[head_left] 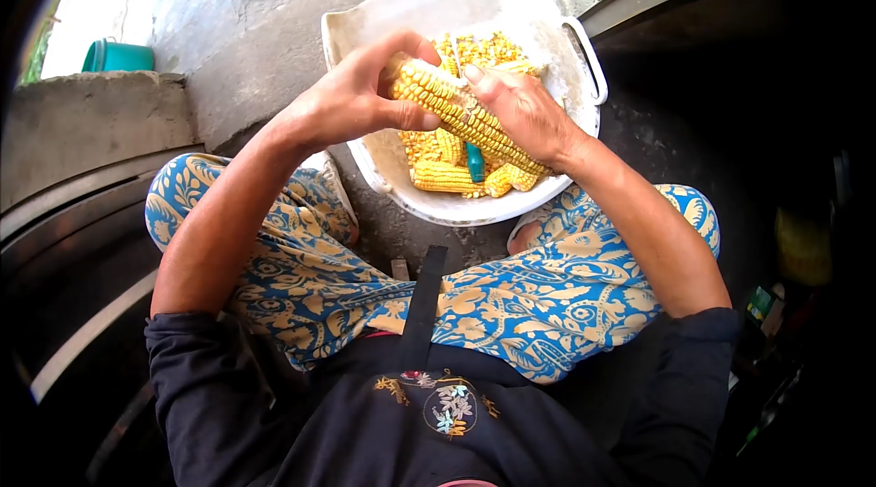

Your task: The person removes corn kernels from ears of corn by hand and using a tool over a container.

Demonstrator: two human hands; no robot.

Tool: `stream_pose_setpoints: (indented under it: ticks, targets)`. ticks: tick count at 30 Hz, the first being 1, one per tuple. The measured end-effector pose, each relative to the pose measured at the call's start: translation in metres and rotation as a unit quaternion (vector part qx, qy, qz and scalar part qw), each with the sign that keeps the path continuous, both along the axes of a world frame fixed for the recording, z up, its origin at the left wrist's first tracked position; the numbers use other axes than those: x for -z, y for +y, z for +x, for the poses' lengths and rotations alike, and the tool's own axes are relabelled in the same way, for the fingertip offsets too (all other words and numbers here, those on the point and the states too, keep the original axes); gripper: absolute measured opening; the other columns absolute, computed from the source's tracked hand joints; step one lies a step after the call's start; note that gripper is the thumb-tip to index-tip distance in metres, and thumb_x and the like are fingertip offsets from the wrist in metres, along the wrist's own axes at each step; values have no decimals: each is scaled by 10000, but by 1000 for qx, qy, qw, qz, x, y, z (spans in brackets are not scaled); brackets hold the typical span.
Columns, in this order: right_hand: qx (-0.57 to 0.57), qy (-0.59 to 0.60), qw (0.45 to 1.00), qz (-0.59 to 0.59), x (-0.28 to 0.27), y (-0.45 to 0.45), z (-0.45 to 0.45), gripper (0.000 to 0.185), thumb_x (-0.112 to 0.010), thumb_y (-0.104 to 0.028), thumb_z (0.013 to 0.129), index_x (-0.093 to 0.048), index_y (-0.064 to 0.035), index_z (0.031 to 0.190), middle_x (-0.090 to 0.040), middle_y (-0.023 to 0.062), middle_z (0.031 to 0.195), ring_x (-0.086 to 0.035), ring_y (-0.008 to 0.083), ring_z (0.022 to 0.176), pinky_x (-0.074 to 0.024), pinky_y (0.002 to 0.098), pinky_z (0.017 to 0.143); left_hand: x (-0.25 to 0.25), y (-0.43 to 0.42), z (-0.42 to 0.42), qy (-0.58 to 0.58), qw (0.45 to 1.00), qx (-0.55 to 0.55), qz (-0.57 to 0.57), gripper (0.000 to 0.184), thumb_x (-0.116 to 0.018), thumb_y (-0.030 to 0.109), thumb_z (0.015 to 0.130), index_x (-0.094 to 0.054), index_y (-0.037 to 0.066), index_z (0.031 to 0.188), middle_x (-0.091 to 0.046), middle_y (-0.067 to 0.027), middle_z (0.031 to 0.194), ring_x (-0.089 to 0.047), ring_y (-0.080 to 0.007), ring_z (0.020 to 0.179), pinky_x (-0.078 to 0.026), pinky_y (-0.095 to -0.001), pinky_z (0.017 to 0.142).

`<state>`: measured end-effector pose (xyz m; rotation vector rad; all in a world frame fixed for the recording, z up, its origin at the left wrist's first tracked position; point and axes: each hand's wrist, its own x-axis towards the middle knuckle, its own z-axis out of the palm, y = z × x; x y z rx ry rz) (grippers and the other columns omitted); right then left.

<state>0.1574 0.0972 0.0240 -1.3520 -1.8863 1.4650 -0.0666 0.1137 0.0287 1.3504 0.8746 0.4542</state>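
My left hand [370, 95] grips one end of a yellow corn cob [456, 108], thumb below it and fingers over the top. My right hand [529, 118] is closed around the cob's other side, its thumb pressed near the upper edge where a pale patch shows among the kernels. The cob is held slantwise over a white plastic basin [401, 17]. Loose kernels [493, 47] and several more cobs [444, 179] lie inside. A tool with a teal handle [474, 161] is among them; the held cob covers part of it, so its kind is unclear.
The basin stands on a concrete floor [265, 22] between my feet, one handle [589, 58] at its right. Patterned trousers [310, 277] cover my spread knees. A teal bucket [119, 56] stands by a low concrete ledge [100, 113] at far left. The right side is dark.
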Motion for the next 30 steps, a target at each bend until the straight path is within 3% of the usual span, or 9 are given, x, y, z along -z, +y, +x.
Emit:
stream_pose_setpoints:
  ticks: [4,7,11,14,19,24,26,28,30]
  targets:
    - [-27,-28,999,10,3,4,5,639,-334,-558,917,-602,18,982,-620,166,816,-593,251,785,-446,351,726,-1,-2,3,-41,999,-8,-4,526,-803,232,708,-473,80,1087,-554,16,879,-527,-69,820,-431,-201,728]
    - [-32,24,997,-67,-5,2,1,670,-403,-619,867,-577,17,986,-637,154,893,-609,227,843,-449,348,765,-2,1,0,9,1000,7,10,514,-799,229,713,-476,79,1083,-553,15,876,-525,-66,815,-429,-199,727]
    - [-35,-62,997,30,-4,-3,-7,755,-426,-704,804,-582,20,951,-625,177,856,-610,262,829,-456,355,743,0,-3,9,28,999,13,24,543,-801,270,709,-471,78,1095,-538,15,862,-507,-65,816,-418,-210,716]
    - [-37,-52,997,-31,-9,1,-8,756,-420,-698,811,-575,28,949,-614,194,824,-607,277,815,-454,372,727,-1,-5,10,3,1000,12,-1,533,-789,272,722,-470,75,1101,-535,11,860,-505,-71,832,-419,-222,726]
    - [-38,-38,998,-26,-5,-1,-7,767,-398,-692,825,-579,48,910,-605,209,807,-602,281,797,-445,387,705,-4,-4,9,36,999,28,8,497,-764,245,750,-467,69,1107,-535,4,861,-504,-78,833,-419,-223,731]
    - [-25,-12,999,-15,8,-5,-6,647,-368,-580,892,-580,31,923,-606,209,793,-601,309,796,-444,394,711,3,-6,10,23,999,30,-19,496,-768,226,749,-464,66,1107,-533,10,858,-497,-69,812,-418,-213,712]
    - [32,39,999,10,17,-4,-7,558,-342,-496,925,-580,9,943,-608,213,798,-605,320,803,-441,398,724,0,-8,10,40,998,42,36,597,-790,276,710,-466,26,1145,-595,-99,916,-567,-167,898,-458,-307,787]
    - [-4,-8,1000,3,16,-1,-3,516,-323,-443,939,-585,-5,1015,-625,206,837,-614,314,843,-442,391,764,1,-8,13,48,997,39,45,625,-794,299,700,-462,30,1156,-598,-110,922,-578,-185,903,-467,-311,788]
    - [-10,-24,1000,-9,12,-1,-3,569,-337,-501,928,-582,-13,1089,-636,203,919,-610,304,913,-440,381,809,2,-9,10,16,1000,22,14,633,-795,290,700,-456,23,1163,-596,-111,928,-577,-181,898,-465,-307,790]
